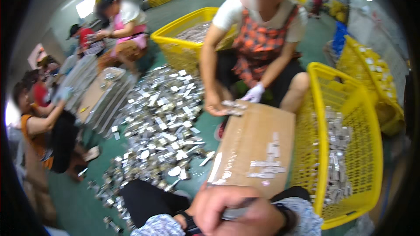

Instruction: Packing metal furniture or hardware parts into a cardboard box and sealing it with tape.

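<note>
At the bottom middle of the head view, I see the person's right hand [258, 216] with its fingers curled in, bent around a small grey piece [236, 213]. It is too blurry for me to tell what kind of piece that is. The left hand [180, 219] is close by and mostly hidden, so I cannot tell how open it is or if it has hold of anything.

Just past the hands, right of the middle, lies a brown cardboard box [236, 144] with shiny tape. Little pale pieces [267, 169] lie close together on its lower right part.

Left of the middle, I see a big, messy heap of silver metal pieces [162, 118] on the green floor [72, 194]. On the right side, a yellow plastic basket [373, 153] has more shiny pieces in it. Another yellow basket [175, 53] sits near the top middle.

Across the box, a co-worker in an orange and black checked apron [262, 39] holds a few small pieces at the box's far edge.
</note>
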`<state>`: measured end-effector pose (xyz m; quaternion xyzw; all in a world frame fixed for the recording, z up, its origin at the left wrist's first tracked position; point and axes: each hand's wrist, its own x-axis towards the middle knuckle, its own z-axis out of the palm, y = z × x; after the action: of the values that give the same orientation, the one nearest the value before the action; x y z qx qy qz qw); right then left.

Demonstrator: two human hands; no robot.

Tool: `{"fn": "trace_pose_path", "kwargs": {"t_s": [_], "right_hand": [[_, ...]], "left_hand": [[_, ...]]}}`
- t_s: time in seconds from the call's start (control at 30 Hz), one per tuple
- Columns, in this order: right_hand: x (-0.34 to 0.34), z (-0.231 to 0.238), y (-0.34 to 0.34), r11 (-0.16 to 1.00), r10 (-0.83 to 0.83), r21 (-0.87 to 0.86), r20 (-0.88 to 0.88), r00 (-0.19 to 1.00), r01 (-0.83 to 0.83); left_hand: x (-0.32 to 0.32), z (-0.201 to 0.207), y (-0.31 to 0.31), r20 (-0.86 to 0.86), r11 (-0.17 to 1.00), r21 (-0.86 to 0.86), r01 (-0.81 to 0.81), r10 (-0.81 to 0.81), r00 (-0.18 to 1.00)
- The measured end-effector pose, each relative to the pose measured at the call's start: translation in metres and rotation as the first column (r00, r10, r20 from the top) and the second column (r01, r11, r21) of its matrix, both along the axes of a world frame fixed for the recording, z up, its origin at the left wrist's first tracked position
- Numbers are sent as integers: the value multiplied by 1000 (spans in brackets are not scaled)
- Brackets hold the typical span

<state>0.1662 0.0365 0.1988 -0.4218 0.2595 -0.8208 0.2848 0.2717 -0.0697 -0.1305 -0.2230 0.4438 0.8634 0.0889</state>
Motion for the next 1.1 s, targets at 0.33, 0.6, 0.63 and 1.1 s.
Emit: {"fn": "trace_pose_path", "kwargs": {"t_s": [0.33, 0.6, 0.63, 1.1], "right_hand": [[2, -1, 34, 830, -33, 557, -12, 999, 34], [-15, -76, 34, 565, -177, 647, -511, 841, 512], [-16, -83, 39, 525, -166, 634, -578, 799, 568], [-29, -169, 85, 247, 374, 449, -862, 343, 859]], "left_hand": [[-12, 22, 8, -24, 999, -32, 26, -26, 999], [-2, 13, 1, -40, 999, -37, 31, -33, 999], [-3, 12, 2, -40, 999, -30, 32, -33, 999], [-9, 19, 11, 35, 999, -25, 26, -26, 999]]}}
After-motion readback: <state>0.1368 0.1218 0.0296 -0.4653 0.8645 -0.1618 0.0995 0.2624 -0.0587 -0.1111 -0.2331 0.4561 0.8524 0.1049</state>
